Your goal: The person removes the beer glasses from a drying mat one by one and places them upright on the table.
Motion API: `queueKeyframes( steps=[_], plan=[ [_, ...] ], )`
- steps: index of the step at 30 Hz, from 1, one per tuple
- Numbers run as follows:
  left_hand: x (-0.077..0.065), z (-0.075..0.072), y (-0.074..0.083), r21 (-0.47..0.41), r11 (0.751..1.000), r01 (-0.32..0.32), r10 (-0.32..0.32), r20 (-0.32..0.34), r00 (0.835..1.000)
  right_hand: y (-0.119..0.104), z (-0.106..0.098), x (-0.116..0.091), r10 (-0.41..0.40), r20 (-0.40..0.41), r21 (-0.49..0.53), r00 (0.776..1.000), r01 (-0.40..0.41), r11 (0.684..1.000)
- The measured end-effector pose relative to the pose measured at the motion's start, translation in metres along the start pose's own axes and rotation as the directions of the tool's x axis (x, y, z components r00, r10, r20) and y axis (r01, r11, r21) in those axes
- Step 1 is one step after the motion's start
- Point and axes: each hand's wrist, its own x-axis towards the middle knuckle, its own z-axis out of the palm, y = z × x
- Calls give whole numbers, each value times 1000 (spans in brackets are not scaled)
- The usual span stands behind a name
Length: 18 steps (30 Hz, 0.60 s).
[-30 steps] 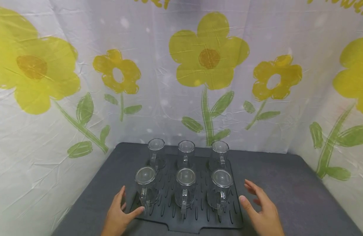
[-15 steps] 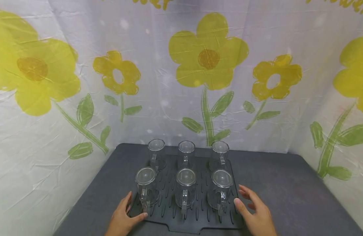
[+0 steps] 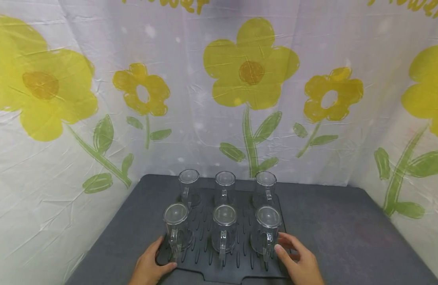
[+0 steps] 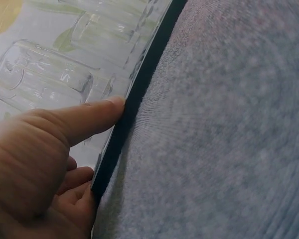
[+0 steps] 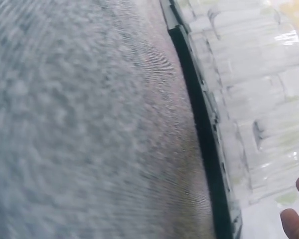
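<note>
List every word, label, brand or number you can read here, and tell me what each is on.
"Flower": left yellow lettering on the flowered sheet, cut off at the picture's top.
"Flower": right yellow lettering on that sheet, also cut off.
Glass mugs: any marks on their bases are too faint to read.
Black mat: no readable text.

A person's bare hands extend from the lower edge of the head view, well apart, palms turned toward each other. The left hand [image 3: 149,264] has its thumb stretched inward, its fingers pointing forward. The left wrist view shows that thumb [image 4: 87,118] long and nearly straight, the fingers [image 4: 75,180] bent below it, their tips apart from the thumb's. The right hand [image 3: 300,259] is loosely spread, its thumb angled inward, apart from gently curved fingers. In the right wrist view, only fingertips [image 5: 293,220] show, at lower right.
</note>
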Motion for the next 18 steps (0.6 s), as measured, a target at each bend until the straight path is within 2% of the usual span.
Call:
queueKeyframes(
  steps=[11, 14, 18],
  plan=[
    [4, 0, 1, 1, 999, 33, -33, 41, 999, 2, 12, -2, 45, 32, 50, 998, -46, 998],
    [3, 0, 1, 0, 1000, 28, -28, 38, 999, 4, 14, 0, 49, 60, 115, 997, -56, 992],
    [3, 0, 1, 6, 1000, 26, -26, 29, 999, 10, 17, 1, 16, 110, 212, 994, -40, 976]
  ],
)
